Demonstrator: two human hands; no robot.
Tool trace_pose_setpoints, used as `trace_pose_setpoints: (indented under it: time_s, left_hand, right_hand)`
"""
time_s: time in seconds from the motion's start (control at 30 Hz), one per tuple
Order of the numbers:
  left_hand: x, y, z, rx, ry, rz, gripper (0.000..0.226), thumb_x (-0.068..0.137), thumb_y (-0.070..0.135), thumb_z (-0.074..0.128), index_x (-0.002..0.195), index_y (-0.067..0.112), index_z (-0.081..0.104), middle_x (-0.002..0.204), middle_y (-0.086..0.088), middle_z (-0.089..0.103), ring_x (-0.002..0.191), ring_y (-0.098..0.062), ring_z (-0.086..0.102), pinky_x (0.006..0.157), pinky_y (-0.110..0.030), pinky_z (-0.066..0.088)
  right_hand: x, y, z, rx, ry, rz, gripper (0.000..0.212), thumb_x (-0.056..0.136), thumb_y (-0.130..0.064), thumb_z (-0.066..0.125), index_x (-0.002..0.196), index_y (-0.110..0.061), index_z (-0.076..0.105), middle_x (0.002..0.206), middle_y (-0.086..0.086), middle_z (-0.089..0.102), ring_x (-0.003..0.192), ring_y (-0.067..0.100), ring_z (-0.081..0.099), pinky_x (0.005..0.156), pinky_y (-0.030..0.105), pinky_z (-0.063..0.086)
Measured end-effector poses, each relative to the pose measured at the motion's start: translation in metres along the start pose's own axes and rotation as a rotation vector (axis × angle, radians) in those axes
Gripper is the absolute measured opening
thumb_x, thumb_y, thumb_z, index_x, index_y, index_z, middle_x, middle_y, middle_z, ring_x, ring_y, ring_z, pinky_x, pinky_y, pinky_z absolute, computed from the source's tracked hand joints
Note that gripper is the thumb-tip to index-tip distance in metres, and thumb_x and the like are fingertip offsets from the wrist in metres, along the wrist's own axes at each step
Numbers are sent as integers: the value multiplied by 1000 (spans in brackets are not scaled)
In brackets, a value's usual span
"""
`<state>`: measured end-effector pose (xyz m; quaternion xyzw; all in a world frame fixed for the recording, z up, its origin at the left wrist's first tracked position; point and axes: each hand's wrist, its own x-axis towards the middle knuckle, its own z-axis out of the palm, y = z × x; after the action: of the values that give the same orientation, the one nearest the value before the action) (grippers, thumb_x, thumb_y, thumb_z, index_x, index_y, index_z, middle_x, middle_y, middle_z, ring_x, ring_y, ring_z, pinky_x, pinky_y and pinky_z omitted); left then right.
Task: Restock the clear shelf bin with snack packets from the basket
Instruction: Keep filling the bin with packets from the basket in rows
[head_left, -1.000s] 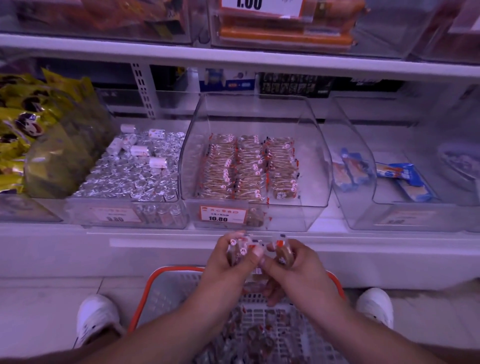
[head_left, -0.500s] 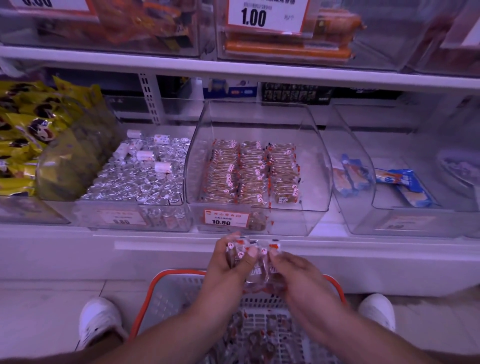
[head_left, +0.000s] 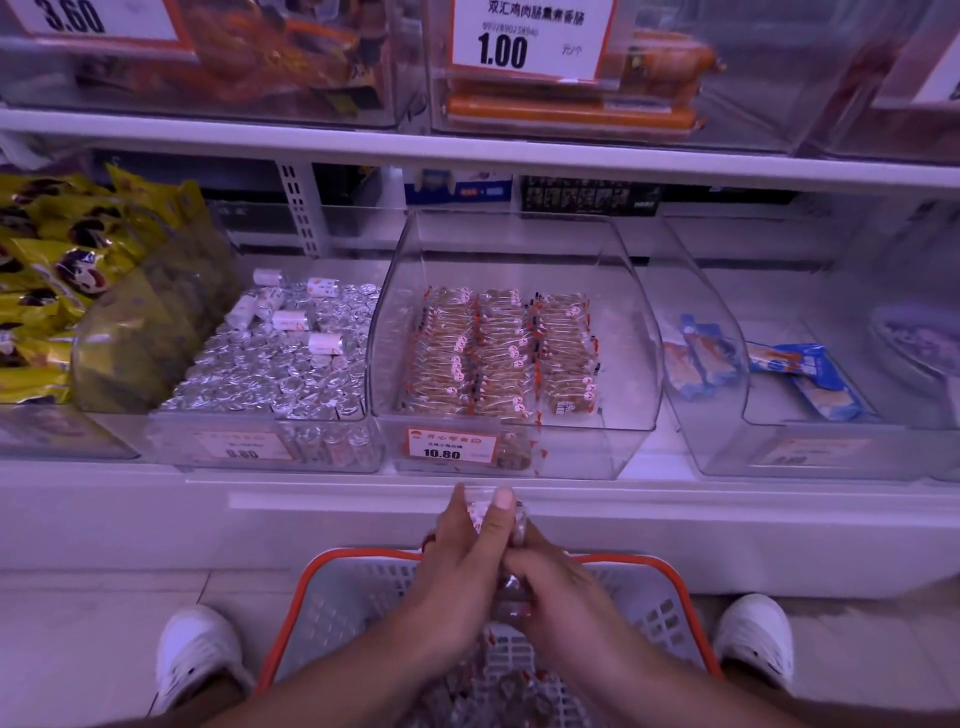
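At the bottom of the frame the basket (head_left: 639, 564), grey mesh with an orange rim, sits on the floor between two white shoes (head_left: 195, 652), with more snack packets visible inside it between the forearms. Just above its far rim, at lower centre, the left hand (head_left: 462, 558) and the right hand (head_left: 553, 582) meet, both curled round a small stack of snack packets (head_left: 511, 519); the left thumb lies over the top of the stack and the right fingers wrap its lower part. Beyond them, at centre frame, the clear shelf bin (head_left: 631, 312) stands on the white shelf, three rows of the same packets filling its left and middle, its right side bare; a 10.80 price tag (head_left: 451, 447) is on its front. Left of it sits a bin of foil-wrapped sweets (head_left: 275, 364), right of it a bin with blue packets (head_left: 802, 376)
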<state>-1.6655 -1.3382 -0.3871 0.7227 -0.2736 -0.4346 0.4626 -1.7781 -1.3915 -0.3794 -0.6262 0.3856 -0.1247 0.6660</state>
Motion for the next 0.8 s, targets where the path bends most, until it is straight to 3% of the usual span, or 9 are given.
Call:
trace_pose_setpoints:
  time_s: [0.1, 0.17, 0.23, 0.33, 0.43, 0.57, 0.63, 0.73, 0.8]
  left_hand:
    - [-2, 11, -6, 61, -163, -25, 128, 52, 102, 37, 156, 32, 11, 131, 20, 54, 114, 11, 54, 93, -9, 41]
    - [-6, 17, -8, -56, -183, -16, 96, 73, 75, 56, 151, 26, 31, 116, 21, 67, 96, 13, 63, 82, -8, 46]
    - [-8, 22, -14, -243, -181, 11, 57, 83, 45, 67, 134, 23, 54, 108, 7, 75, 97, -5, 71, 75, -17, 53]
    - [-18, 30, -19, -386, -207, 103, 51, 77, 33, 75, 122, 15, 63, 116, -17, 70, 111, -28, 67, 92, -36, 55]
    - [-28, 39, -14, -415, -156, 195, 50, 77, 24, 70, 124, 11, 59, 118, -10, 72, 120, -25, 62, 104, -38, 48]
    - [-26, 74, -26, -132, -53, 422, 39, 76, 24, 73, 111, 12, 64, 97, 0, 77, 87, -7, 70, 70, -13, 51]
    - [-14, 101, -37, 45, -5, 519, 38, 77, 35, 79, 108, 18, 66, 95, 6, 77, 85, -6, 71, 71, -16, 54]
    - [25, 144, -41, 499, 24, 604, 47, 75, 53, 79, 111, 32, 58, 96, 14, 72, 85, 1, 68, 75, -21, 55]
    - [59, 168, -32, 820, -17, 647, 52, 75, 58, 75, 117, 34, 55, 104, 11, 62, 90, -7, 64, 81, -30, 53]
  right_hand:
    - [1, -6, -5, -101, -24, -111, 32, 102, -9, 44, 126, -27, 56, 121, -23, 62, 93, -28, 54, 79, -1, 41]
    - [2, -9, -7, -61, -7, -145, 33, 102, -13, 47, 130, -30, 55, 116, -27, 66, 104, -18, 58, 85, 5, 46]
    - [1, -12, -5, -89, 14, -245, 41, 103, -18, 47, 143, -27, 46, 126, -22, 64, 120, -9, 54, 103, 15, 43]
    - [-3, -14, -3, -169, 16, -371, 54, 102, -30, 46, 153, -30, 27, 144, -20, 47, 136, -6, 39, 116, 27, 33]
    - [-6, -20, -7, -492, 108, -571, 63, 100, -45, 32, 157, -27, 10, 143, -11, 36, 139, 5, 31, 115, 32, 30]
    - [-6, -42, -22, -585, 141, -750, 59, 101, -50, 30, 154, -26, 22, 141, -10, 31, 137, 12, 30, 114, 31, 30]
    - [-6, -52, -38, -488, 178, -802, 59, 101, -51, 33, 153, -25, 26, 144, -10, 31, 139, 14, 33, 112, 28, 32]
    - [0, -62, -76, -300, 471, -891, 48, 100, -38, 41, 143, -20, 45, 134, -3, 48, 129, 19, 49, 106, 29, 40]
    - [7, -67, -100, -166, 636, -879, 39, 97, -34, 42, 133, -25, 53, 125, -4, 54, 121, 16, 54, 102, 26, 43]
